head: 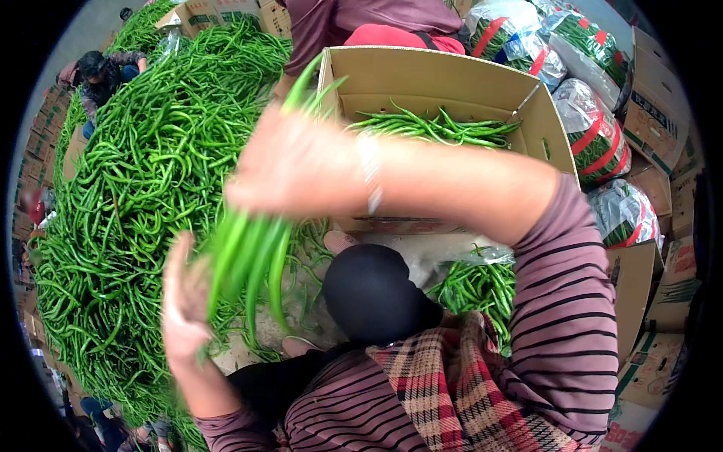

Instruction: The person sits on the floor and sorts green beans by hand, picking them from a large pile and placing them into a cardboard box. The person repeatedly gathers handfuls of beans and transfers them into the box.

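Note:
My right hand [288, 164], blurred by motion, is closed around a bunch of long green chili peppers [248, 265]. Their ends stick out above and below the fist. The arm crosses in front of an open cardboard box [418, 73], where a layer of green chili peppers [440, 125] lies. Close to the lower ends of the bunch is my left hand [186, 294], also blurred, its fingers raised and apart with no grip visible. Behind both hands spreads a large heap of green chili peppers [141, 198].
Clear plastic bags of peppers [593, 133] with red tape stand at the right beside cardboard cartons [649, 107]. More peppers [477, 288] lie in plastic near my knee [367, 294]. A person in a purple top [373, 17] is beyond the box; another person [101, 79] sits behind the heap.

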The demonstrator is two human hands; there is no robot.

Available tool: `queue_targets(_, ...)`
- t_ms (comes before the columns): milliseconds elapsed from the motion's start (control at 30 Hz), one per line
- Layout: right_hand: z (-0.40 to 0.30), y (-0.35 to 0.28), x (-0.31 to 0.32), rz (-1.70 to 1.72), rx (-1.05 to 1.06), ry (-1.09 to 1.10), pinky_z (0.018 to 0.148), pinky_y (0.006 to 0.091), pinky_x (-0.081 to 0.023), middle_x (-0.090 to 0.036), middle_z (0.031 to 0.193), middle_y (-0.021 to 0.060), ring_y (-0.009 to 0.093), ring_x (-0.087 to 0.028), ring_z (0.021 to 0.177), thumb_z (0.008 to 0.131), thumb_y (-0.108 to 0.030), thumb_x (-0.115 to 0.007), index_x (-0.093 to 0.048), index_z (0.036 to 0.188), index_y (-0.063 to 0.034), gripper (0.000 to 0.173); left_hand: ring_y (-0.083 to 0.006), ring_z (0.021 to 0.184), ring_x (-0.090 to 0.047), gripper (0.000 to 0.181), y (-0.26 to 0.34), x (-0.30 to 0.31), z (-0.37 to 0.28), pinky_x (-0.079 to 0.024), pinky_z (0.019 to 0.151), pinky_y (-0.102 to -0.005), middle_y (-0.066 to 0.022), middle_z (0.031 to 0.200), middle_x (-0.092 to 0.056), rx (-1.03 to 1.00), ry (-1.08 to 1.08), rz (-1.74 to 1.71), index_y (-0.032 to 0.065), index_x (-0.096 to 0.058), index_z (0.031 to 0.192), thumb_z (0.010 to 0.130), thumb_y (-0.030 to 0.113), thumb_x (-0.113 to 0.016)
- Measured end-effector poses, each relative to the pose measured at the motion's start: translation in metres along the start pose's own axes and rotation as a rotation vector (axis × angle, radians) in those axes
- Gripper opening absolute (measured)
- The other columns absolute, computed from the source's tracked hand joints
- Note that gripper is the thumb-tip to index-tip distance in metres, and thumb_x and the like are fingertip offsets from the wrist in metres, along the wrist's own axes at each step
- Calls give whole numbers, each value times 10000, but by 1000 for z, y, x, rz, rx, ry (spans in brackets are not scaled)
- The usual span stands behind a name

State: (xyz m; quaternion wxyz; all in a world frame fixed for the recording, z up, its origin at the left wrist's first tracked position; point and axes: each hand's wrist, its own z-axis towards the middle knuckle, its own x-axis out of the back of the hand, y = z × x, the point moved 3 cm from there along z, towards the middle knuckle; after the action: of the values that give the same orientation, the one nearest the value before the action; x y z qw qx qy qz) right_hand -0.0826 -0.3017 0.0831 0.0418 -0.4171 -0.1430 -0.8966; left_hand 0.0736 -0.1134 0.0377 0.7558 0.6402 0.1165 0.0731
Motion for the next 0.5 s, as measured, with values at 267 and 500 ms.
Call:
queue_targets(267,-256,138,53,-199,-1078,-524,747,464,-489,-654,897,181,377,-628,841,735,-223,-675,-533,1139,-136,436,-244,999,-604,875,-81,82,-31,-501,879,-349,-170,1165,-569,380,225,-17,-10,-244,1420,780,324,-738)
queue_targets(500,-431,72,14,-40,-1197,-1359,772,437,-511,-656,929,213,353,-644,892,706,-160,-666,-484,1138,-45,483,-221,974,-601,679,-144,88,-36,-497,850,-315,-141,1133,-589,597,254,40,-10,-336,1381,845,228,-677)
